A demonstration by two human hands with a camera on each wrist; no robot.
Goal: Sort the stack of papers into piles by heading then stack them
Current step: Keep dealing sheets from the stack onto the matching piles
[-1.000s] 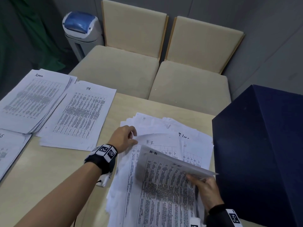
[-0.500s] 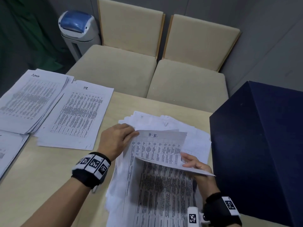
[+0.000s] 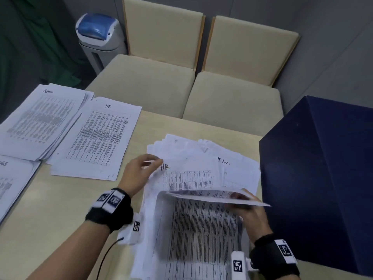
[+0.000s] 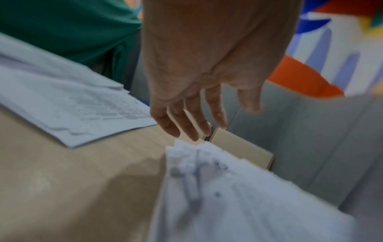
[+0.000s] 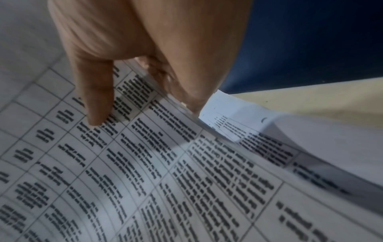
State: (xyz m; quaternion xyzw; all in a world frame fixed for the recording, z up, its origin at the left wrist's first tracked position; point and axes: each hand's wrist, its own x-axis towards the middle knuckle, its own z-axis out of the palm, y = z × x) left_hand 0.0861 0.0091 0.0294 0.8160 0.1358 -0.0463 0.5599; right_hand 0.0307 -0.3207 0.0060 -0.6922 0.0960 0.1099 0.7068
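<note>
An untidy stack of printed papers (image 3: 201, 239) lies on the table in front of me. Its top sheet (image 3: 187, 178), headed "HR", is bent up off the stack. My right hand (image 3: 242, 201) pinches that sheet's right edge, thumb on the print and fingers beneath, as the right wrist view shows (image 5: 145, 106). My left hand (image 3: 149, 162) hovers at the sheet's top left corner. In the blurred left wrist view its fingers (image 4: 199, 127) are straight and hold nothing. To the left lie sorted piles headed "HR" (image 3: 96, 138) and "Admin" (image 3: 40, 122).
A third pile (image 3: 12, 184) reaches in from the left edge. A big dark blue box (image 3: 323, 178) stands close on the right of the stack. Two beige chairs (image 3: 153, 83) and a white bin with a blue lid (image 3: 99, 33) are beyond the table (image 3: 50, 219).
The right hand has kept the top sheet's right edge lifted off the stack. The left hand held the sheet's top left corner half a second ago; its fingers are now straightened beside it.
</note>
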